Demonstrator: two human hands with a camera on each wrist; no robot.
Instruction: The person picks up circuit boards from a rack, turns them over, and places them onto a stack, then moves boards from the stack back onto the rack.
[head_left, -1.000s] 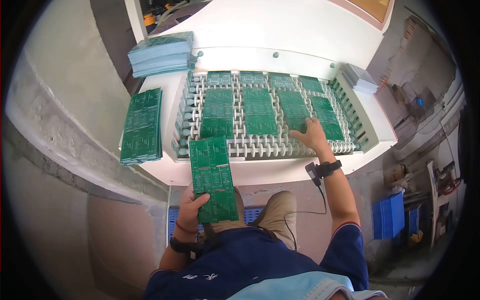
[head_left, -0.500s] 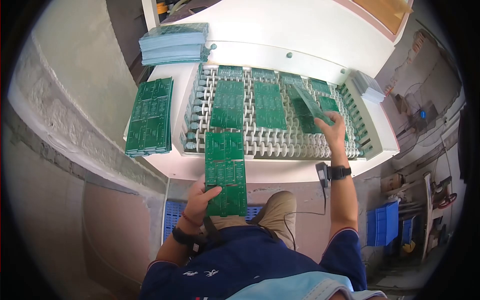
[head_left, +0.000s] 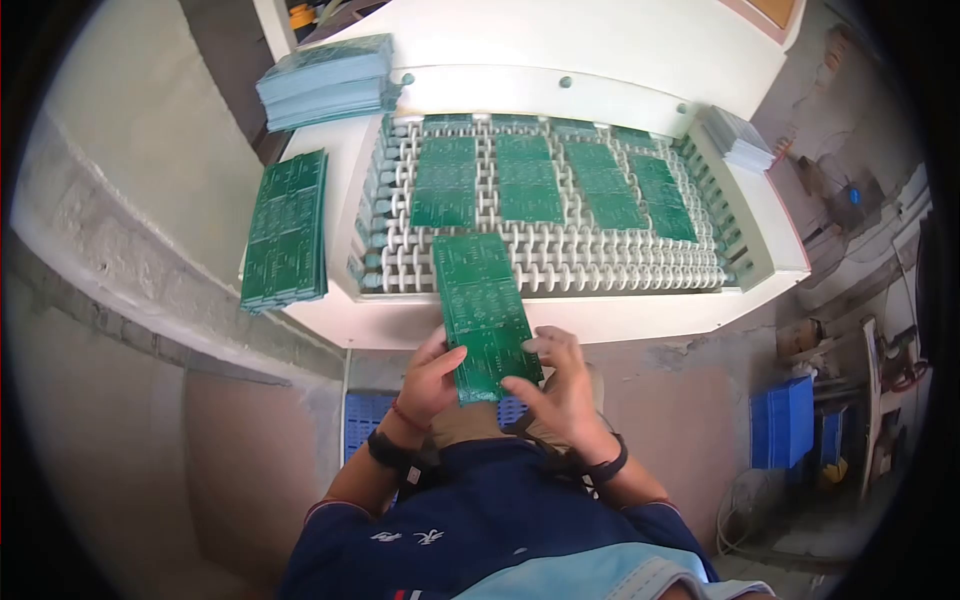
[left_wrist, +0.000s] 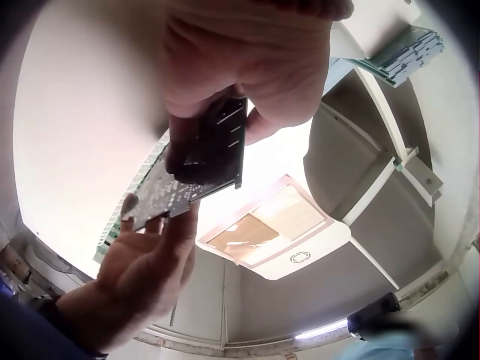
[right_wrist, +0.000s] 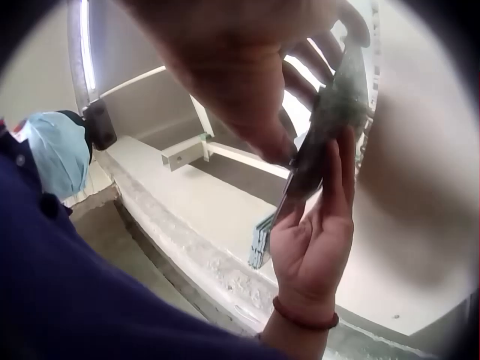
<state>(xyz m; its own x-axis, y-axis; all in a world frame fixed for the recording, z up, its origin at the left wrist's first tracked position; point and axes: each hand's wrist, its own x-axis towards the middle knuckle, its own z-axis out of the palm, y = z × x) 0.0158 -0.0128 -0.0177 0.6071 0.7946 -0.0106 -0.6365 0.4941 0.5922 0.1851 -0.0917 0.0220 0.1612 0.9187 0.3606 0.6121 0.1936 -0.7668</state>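
My left hand [head_left: 432,375] grips a small stack of green circuit boards [head_left: 485,300] by its lower left side, thumb on top and fingers beneath. The stack slants up over the front rollers in the head view. At its lower right corner is my right hand [head_left: 568,395], thumb by the near edge and fingers spread along the right side. In the left wrist view, the fingertips of the right hand [left_wrist: 146,262] meet the stack's edge. The right wrist view shows the left hand [right_wrist: 311,247] supporting the stack from its other side.
A white machine [head_left: 560,325] holds rows of rollers [head_left: 580,262], with several circuit boards [head_left: 530,180] lying on them. To the left are a board stack [head_left: 285,230] and a taller pile [head_left: 325,85]. Another pile [head_left: 735,140] stands at right. A blue bin [head_left: 782,425] is lower right.
My right hand, which held a tilted board over the rollers, has come back to the stack in my left hand. The boards on the rollers now lie farther from the front edge.
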